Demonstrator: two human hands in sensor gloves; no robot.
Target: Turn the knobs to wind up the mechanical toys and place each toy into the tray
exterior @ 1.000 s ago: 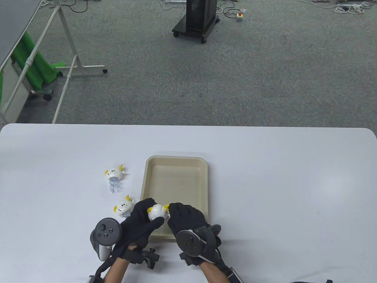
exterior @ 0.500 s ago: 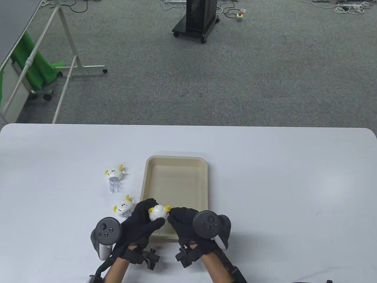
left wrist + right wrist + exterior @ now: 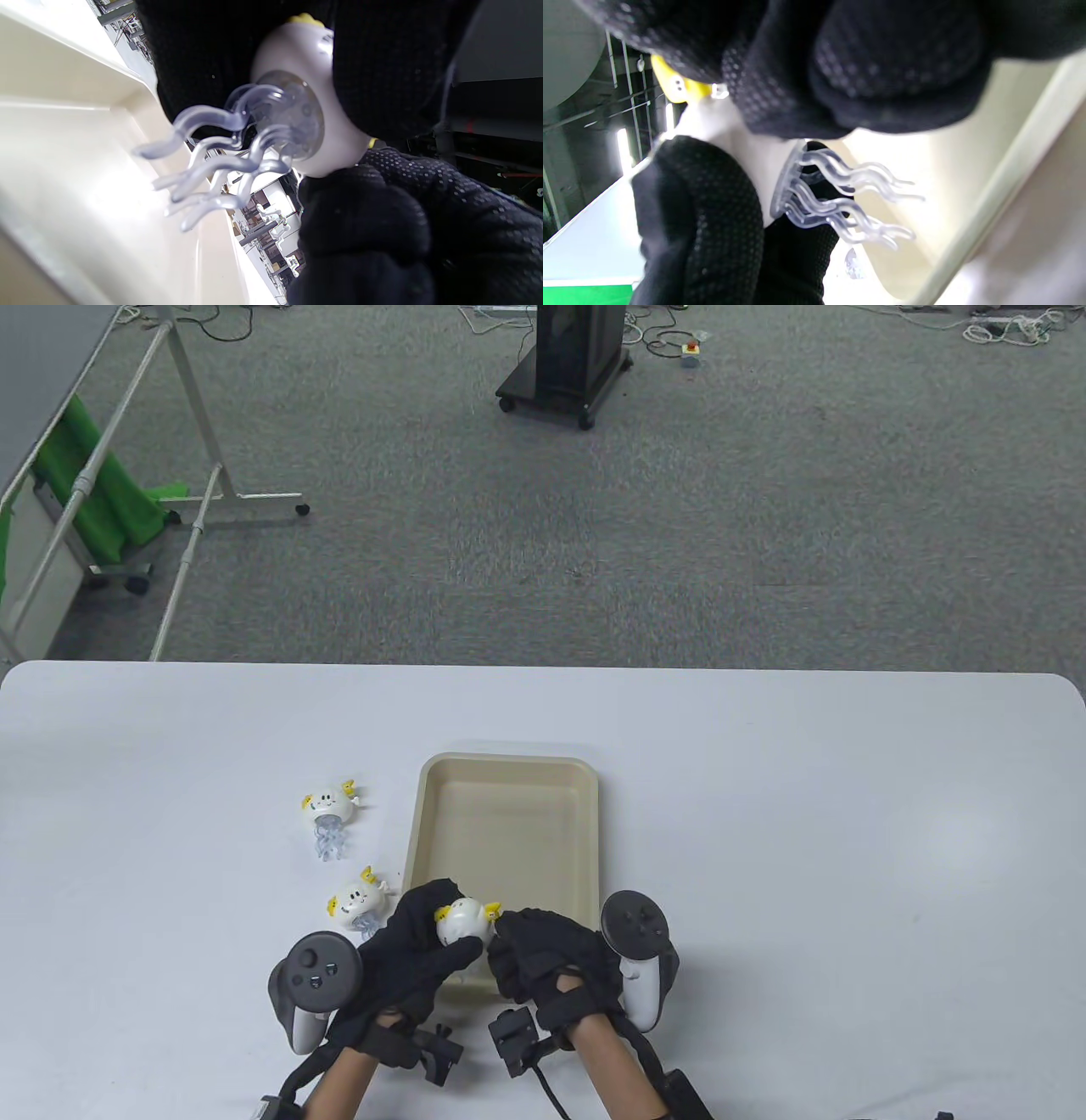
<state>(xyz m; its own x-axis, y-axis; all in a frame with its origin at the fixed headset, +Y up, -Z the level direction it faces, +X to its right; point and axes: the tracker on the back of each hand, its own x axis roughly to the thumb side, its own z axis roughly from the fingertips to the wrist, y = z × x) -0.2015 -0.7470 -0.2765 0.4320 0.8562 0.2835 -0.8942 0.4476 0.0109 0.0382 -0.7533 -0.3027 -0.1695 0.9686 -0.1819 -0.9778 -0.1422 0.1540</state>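
Note:
A white jellyfish wind-up toy (image 3: 461,922) with yellow fins is held over the near end of the beige tray (image 3: 509,768). My left hand (image 3: 420,946) grips its round body (image 3: 335,144); the clear wavy tentacles (image 3: 212,169) hang below it. My right hand (image 3: 533,946) pinches the toy's right side, where the yellow knob (image 3: 491,910) sticks out. In the right wrist view the tentacles (image 3: 840,199) dangle above the tray floor (image 3: 950,169). Two more jellyfish toys lie on the table left of the tray, one far (image 3: 327,808), one near (image 3: 355,900).
The white table (image 3: 806,831) stretches wide to the right and far side. Beyond its far edge is grey carpet with a black wheeled stand (image 3: 567,364) and a metal frame with green cloth (image 3: 102,500).
My right hand has rolled over, so its tracker swung from the back of the wrist to the right side, turning at the toy's knob. The left hand and toy shifted slightly right.

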